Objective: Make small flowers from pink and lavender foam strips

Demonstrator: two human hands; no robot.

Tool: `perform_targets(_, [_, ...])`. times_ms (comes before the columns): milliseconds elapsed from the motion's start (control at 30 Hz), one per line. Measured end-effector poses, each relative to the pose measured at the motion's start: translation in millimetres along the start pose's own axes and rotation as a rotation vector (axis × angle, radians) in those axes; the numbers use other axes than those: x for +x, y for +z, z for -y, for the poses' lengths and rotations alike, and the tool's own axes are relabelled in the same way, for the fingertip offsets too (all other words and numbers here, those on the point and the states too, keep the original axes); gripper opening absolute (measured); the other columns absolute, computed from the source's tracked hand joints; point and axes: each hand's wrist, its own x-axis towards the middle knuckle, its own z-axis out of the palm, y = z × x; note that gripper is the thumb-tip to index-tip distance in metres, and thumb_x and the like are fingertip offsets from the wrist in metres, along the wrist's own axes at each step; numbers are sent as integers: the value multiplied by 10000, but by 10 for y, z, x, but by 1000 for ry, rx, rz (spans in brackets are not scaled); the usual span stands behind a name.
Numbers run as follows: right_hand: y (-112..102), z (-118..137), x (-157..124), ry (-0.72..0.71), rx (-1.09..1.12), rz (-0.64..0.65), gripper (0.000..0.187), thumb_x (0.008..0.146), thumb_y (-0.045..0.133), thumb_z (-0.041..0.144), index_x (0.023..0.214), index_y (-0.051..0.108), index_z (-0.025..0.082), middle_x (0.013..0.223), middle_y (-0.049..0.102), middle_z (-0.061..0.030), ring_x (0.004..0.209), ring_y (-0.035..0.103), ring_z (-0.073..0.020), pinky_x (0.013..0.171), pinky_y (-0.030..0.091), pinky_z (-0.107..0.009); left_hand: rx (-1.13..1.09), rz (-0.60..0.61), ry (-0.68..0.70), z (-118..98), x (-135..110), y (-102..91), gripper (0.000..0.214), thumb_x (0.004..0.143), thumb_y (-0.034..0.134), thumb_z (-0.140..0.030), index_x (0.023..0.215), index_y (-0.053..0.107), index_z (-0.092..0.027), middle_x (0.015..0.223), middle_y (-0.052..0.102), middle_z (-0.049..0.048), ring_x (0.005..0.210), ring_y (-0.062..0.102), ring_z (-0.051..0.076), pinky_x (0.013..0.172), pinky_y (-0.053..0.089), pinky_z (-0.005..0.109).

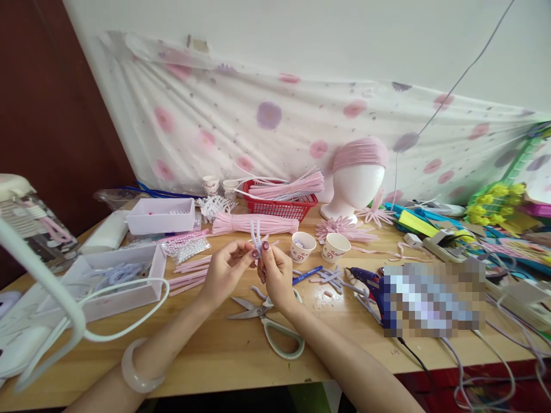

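Observation:
Two short pale lilac pipe cleaner ends (pixel 255 230) stick up between my hands above the middle of the table. My left hand (pixel 228 268) pinches at their lower part with thumb and forefinger. Closed round the same pipe cleaners is my right hand (pixel 276 276), its thumb on top; the lower ends are hidden by the fingers. Below the hands lie open scissors (pixel 275 332) with pale handles, partly covered by my right wrist. A blue pen (pixel 307 275) and cut lilac pipe cleaner pieces (pixel 330 279) lie to the right.
Two paper cups (pixel 336 248) stand behind the pen. A blue glue gun (pixel 374 289) with a cable lies at right, beside a blurred patch. A pink pipe cleaner bundle (pixel 253 224), a red basket (pixel 279 207) and a foam head (pixel 358 186) are behind; a white box (pixel 116 298) is left.

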Motion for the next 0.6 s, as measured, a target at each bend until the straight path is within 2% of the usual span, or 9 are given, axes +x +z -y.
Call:
perform_targets(133, [-24, 8, 3, -70, -124, 15, 522, 977, 395, 515, 564, 423, 197, 492, 400, 41, 475, 370, -103, 515, 307, -256, 63, 51, 34, -28, 9, -36, 213, 781, 724, -356, 764, 617, -173, 676, 615, -14, 627, 584, 129, 626, 487, 231])
perform_targets(233, [-55, 7, 46, -44, -191, 89, 498, 978, 388, 513, 596, 428, 198, 508, 404, 43, 487, 379, -107, 513, 300, -252, 24, 125, -20, -63, 39, -73, 248, 778, 716, -389, 759, 604, -168, 668, 585, -19, 597, 544, 120, 588, 467, 230])
perform_targets(333, [-61, -13, 79, -13, -223, 147, 457, 989, 347, 516, 669, 439, 204, 532, 438, 44, 494, 409, -111, 512, 314, -244, 16, 137, -59, -77, 63, -82, 271, 757, 727, -405, 744, 599, -167, 630, 539, -34, 548, 469, 103, 523, 404, 216])
perform_targets(433, [-37, -40, 83, 20, -217, 149, 446, 980, 343, 544, 699, 436, 211, 527, 429, 52, 467, 401, -109, 484, 311, -238, 27, 123, -67, -58, 69, -72, 255, 732, 750, -378, 719, 605, -169, 605, 509, -44, 533, 424, 95, 503, 356, 211])
perform_targets(600, [-49, -45, 107, 83, -132, 201, 450, 954, 375, 592, 728, 453, 210, 519, 441, 56, 454, 421, -108, 463, 339, -228, -146, 157, -173, -1, 90, -82, 238, 720, 754, -351, 716, 606, -164, 627, 543, -29, 539, 460, 97, 504, 357, 214])
